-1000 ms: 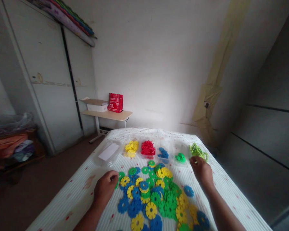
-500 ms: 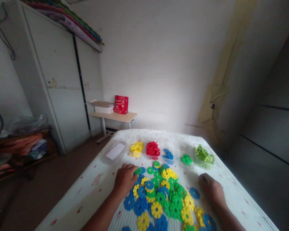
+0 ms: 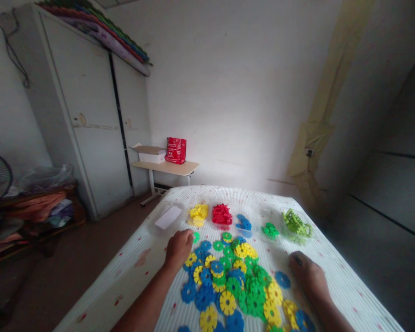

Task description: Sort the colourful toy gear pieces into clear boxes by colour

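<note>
My left hand [image 3: 179,248] is closed at the left edge of a loose pile of notched plastic discs. A green disc [image 3: 196,237] shows at its fingertips, pinched between them. The pile mixes blue discs [image 3: 204,296], yellow discs [image 3: 227,302] and green discs [image 3: 255,303]. To the right of the pile, my right hand [image 3: 309,275] rests on the table with its fingers curled in. A dark spot shows near its thumb, but what the fingers hold, if anything, is hidden. The nearest disc to it is a single blue disc [image 3: 282,279].
Clear tubs line the far side: yellow pieces [image 3: 198,212], red pieces [image 3: 222,214], blue pieces [image 3: 243,222], green pieces [image 3: 270,230] and light-green pieces [image 3: 295,223]. A white paper [image 3: 168,217] lies left of them. Behind stands a small table [image 3: 169,167] with a red bag [image 3: 176,150].
My left hand has moved away from the pile's edge, toward the tubs, with the green disc at its fingertips. My right hand stays in place. The view has shifted slightly.
</note>
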Demonstrator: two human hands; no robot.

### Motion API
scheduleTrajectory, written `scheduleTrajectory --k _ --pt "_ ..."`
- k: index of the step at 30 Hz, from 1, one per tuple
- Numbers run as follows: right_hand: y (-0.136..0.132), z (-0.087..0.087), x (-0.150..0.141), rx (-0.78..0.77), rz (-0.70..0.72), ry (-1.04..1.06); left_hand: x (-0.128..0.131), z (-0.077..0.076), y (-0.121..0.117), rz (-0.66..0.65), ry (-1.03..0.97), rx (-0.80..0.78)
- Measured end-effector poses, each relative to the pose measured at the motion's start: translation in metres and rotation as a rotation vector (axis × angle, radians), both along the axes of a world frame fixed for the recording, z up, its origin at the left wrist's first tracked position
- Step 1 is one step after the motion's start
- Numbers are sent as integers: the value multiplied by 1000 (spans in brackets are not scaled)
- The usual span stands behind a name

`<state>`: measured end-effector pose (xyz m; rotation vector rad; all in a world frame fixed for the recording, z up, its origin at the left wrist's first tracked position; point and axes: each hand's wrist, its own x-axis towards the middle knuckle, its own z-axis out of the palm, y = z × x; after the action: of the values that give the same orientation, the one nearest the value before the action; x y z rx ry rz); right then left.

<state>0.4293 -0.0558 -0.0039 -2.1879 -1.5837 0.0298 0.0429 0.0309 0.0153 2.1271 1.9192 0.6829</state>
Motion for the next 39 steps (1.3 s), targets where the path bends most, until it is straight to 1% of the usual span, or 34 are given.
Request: scheduleTrajectory --k 4,8,11,14,20,25,30,36,39 --pt "0 -1 1 2 7 -8 -25 2 10 6 -64 -51" --pt "-1 0 0 25 13 -19 -36 -5 8 -18 -41 -102" --pt "-1 -1 -1 23 -5 -15 -35 -14 3 -35 -3 -122" --pt "0 -1 -1 20 -4 -12 -34 -19 -1 -55 29 -129" --pt "1 0 -2 -8 -3 -14 -35 -18 -4 -79 65 -135" --pt "0 3 -5 1 -19 -14 -34 -19 -4 -41 65 -137" --pt "0 2 -5 38 -5 -2 -36 -19 -6 -18 34 -145" --pt "0 2 -5 36 -10 11 -37 -19 -9 -9 -63 -167" --pt "0 1 -5 38 -9 1 -35 -18 -8 -16 -75 -186"
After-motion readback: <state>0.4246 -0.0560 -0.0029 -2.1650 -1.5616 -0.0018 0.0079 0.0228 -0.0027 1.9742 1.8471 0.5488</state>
